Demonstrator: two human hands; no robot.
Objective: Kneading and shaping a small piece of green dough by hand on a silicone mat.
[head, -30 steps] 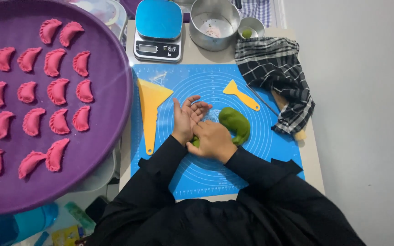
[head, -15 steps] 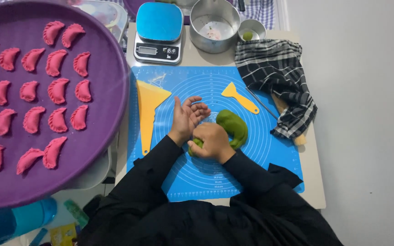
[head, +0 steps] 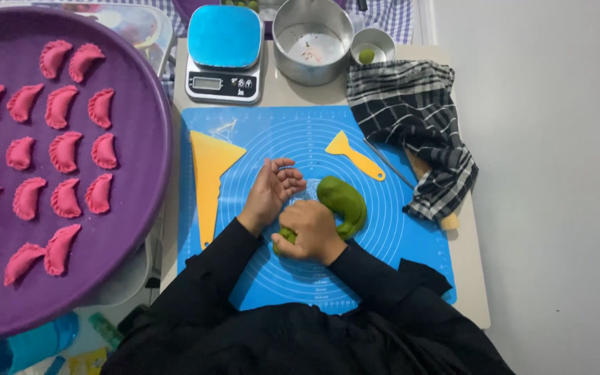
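Since the earlier frame the right hand [head: 312,232] has slid a little toward the person along the green dough [head: 342,201], while the left hand [head: 272,189] has stayed where it was. The right hand is now closed as a loose fist over the near end of the dough, and a small green lump shows just below its knuckles on the left. The rest of the dough curves away above and to the right of that hand as a thick, smooth, bright green roll lying on the blue mat [head: 397,236]. The left hand rests just beside it, open with fingers spread and slightly curled, holding nothing; whether its fingertips touch the dough is hard to tell. A yellow scraper [head: 211,180] lies left of it.
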